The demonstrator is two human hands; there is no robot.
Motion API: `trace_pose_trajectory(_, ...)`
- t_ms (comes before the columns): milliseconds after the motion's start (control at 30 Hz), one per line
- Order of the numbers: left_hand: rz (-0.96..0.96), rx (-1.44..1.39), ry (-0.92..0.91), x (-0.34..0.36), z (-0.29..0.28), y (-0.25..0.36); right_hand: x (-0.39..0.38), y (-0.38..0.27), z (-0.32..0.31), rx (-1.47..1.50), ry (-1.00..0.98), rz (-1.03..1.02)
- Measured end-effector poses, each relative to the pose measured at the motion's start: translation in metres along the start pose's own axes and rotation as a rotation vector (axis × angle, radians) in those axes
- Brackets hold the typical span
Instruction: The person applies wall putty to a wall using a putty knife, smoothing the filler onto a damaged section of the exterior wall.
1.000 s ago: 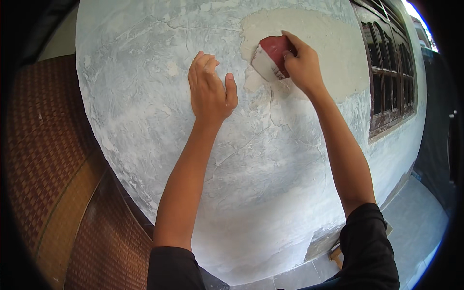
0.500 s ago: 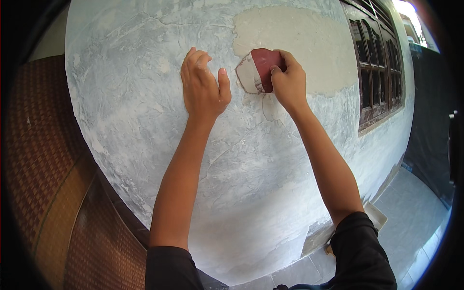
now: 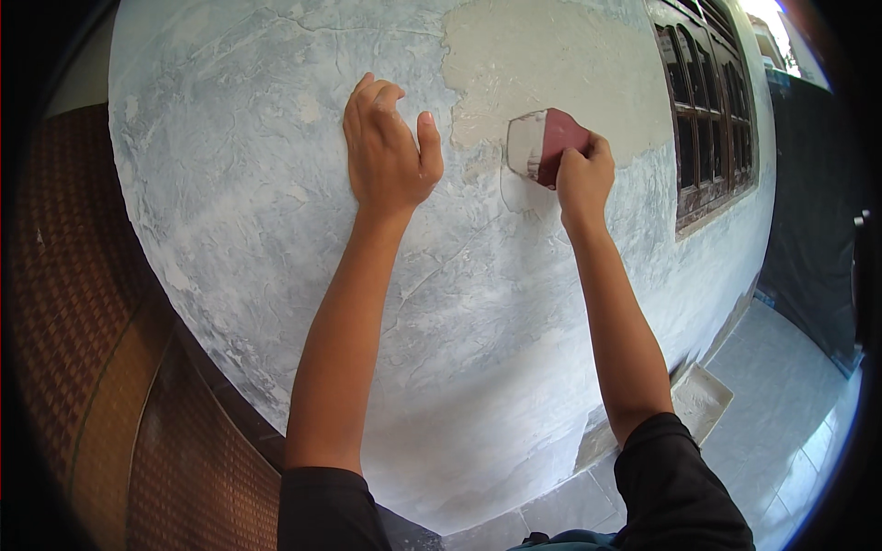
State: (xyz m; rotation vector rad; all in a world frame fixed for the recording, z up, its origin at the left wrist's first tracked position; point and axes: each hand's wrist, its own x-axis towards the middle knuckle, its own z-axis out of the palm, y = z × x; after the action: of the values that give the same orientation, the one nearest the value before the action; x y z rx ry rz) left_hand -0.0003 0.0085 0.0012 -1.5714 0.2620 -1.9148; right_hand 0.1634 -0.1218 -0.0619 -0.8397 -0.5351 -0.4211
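Note:
My right hand (image 3: 588, 179) grips a dark red putty scraper (image 3: 562, 138) by its right side. Pale putty coats the scraper's left part, which lies against the wall at the lower edge of a smooth beige putty patch (image 3: 579, 64). My left hand (image 3: 390, 147) is raised at the wall to the left of the patch, its fingers apart and somewhat bent, holding nothing. Rough bluish-white plaster covers the wall (image 3: 266, 202) around both hands.
A dark wooden window (image 3: 712, 110) with panes is set in the wall at the right. On the grey tiled floor (image 3: 763, 386) stands a shallow tray (image 3: 703, 404) with whitish residue. Woven brown matting (image 3: 73, 230) lines the left side, and a dark sheet (image 3: 813, 211) hangs at the far right.
My right hand has moved the scraper to the right and slightly down along the patch's lower edge. My left hand stays in nearly the same place. More of the tray shows now.

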Motion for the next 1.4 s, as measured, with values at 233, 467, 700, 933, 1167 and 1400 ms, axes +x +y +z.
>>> trace_pose_trajectory(233, -0.015, -0.007, -0.002, -0.001, 0.0, 0.0, -0.013, -0.005, 0.019, -0.077, -0.11, -0.186)
trace_pose_trajectory(467, -0.013, 0.001, 0.007, -0.001, -0.001, 0.0, -0.013, 0.0, 0.001, 0.038, -0.056, -0.11)
trace_pose_trajectory(700, -0.02, -0.01, 0.007, -0.001, 0.0, -0.001, -0.005, 0.013, -0.015, -0.051, 0.045, 0.052)
trace_pose_trajectory(933, -0.043, -0.022, -0.017, 0.0, 0.001, 0.002, -0.006, -0.013, 0.022, -0.026, -0.093, -0.143)
trace_pose_trajectory(1167, -0.018, 0.017, -0.029, 0.0, -0.001, 0.001, 0.0, 0.022, -0.021, 0.096, 0.058, 0.058)
trace_pose_trajectory(1400, -0.009, -0.005, -0.024, -0.002, 0.001, 0.0, -0.004, 0.017, -0.005, -0.071, 0.056, 0.019)
